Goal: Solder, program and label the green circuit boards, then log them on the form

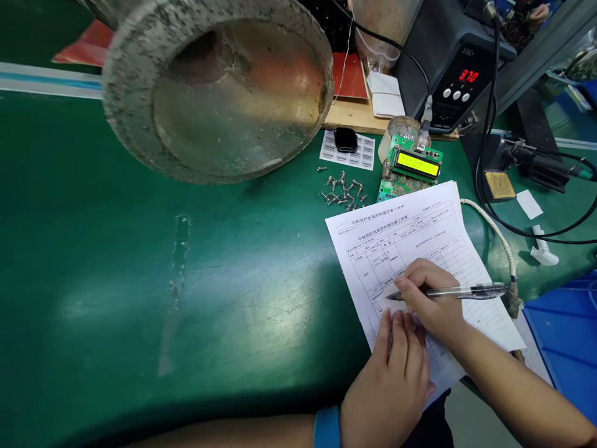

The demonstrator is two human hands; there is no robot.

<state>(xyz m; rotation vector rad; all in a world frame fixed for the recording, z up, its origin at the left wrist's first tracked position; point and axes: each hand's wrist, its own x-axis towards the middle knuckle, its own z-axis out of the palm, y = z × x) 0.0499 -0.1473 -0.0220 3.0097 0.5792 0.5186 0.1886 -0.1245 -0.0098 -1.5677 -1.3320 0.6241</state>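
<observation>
A printed paper form [405,236] lies on the green bench mat [140,280]. My right hand [431,298] is closed round a clear pen [466,291], its tip touching the form near the lower left of the table grid. My left hand [394,379] lies flat on the bottom of the sheet with fingers stretched out, just below the pen tip. A blue band [326,426] sits on my left wrist.
A large grey metal lamp shade [219,87] hangs over the mat at upper left. Several loose screws [342,190], a green circuit board with a lit display [413,165], a soldering station [454,68] reading 370, cables and a blue bin [566,336] surround the form.
</observation>
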